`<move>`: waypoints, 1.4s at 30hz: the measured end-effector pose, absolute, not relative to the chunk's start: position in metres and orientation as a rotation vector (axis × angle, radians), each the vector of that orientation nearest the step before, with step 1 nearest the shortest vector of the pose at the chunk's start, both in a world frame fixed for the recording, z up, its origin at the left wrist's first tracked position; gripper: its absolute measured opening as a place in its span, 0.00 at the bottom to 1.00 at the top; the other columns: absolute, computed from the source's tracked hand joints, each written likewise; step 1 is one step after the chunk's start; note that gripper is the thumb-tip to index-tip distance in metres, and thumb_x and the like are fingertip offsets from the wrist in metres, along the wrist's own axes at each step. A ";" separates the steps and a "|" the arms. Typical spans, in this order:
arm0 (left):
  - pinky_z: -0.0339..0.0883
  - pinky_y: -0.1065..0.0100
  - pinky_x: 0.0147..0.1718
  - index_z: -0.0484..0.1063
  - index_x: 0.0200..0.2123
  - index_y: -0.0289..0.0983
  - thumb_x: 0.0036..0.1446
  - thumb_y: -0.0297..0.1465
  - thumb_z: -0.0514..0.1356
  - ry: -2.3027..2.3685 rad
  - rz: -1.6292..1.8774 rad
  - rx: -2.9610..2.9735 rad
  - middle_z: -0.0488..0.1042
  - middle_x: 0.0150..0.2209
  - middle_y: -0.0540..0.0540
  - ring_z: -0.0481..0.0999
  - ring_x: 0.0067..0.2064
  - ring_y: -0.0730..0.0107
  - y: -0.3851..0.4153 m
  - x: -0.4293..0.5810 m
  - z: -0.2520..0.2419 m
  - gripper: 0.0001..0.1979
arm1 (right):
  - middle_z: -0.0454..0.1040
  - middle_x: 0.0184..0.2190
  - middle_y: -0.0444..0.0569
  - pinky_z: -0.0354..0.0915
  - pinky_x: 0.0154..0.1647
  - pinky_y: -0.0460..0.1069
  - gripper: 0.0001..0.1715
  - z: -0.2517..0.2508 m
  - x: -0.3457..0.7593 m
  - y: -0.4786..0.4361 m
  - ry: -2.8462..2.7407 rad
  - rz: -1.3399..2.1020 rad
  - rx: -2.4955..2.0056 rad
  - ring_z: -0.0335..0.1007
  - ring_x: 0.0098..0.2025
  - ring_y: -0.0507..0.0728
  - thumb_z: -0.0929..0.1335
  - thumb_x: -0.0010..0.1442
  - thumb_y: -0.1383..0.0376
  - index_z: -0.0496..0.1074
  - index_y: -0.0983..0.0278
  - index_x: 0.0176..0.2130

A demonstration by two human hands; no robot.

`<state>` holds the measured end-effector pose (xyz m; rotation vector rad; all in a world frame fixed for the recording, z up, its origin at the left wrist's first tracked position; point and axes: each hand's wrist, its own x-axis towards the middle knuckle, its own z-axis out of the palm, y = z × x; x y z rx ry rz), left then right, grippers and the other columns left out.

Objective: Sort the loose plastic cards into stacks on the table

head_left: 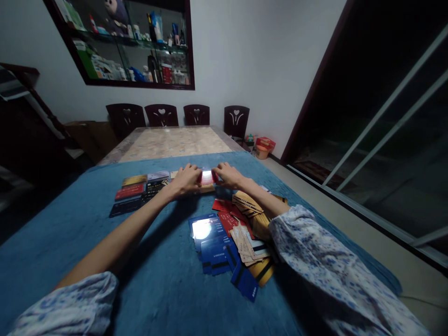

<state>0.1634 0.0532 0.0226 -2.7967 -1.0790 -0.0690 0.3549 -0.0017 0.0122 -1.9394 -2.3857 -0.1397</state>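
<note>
My left hand [189, 178] and my right hand [228, 175] hold a red card [207, 180] between them, one at each side edge, at the far end of the laid-out cards. Light glares off its face. A gold-toned card [207, 188] lies just in front of it. Left of my left hand are rows of cards, among them a gold card [134, 180], a red one [129, 191], a dark blue one [125, 206] and a black one [156, 185]. Nearer to me spreads a loose pile of blue cards [215, 252], with red, beige and yellow cards [261, 226] partly under my right forearm.
A blue cloth [150, 280] covers the near part of the table; the patterned tabletop [171, 140] shows beyond it. Several dark chairs [161, 114] stand along the far side. A wall cabinet [136, 42] holds bottles and boxes. An orange bucket [262, 151] sits on the floor at right.
</note>
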 end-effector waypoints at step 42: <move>0.71 0.55 0.49 0.79 0.43 0.36 0.52 0.28 0.60 -1.229 0.332 -2.800 0.80 0.44 0.36 0.76 0.52 0.47 0.127 0.184 -0.001 0.15 | 0.79 0.53 0.56 0.67 0.43 0.44 0.20 -0.012 0.347 0.080 -2.476 0.172 -2.060 0.76 0.53 0.60 0.68 0.63 0.63 0.76 0.63 0.54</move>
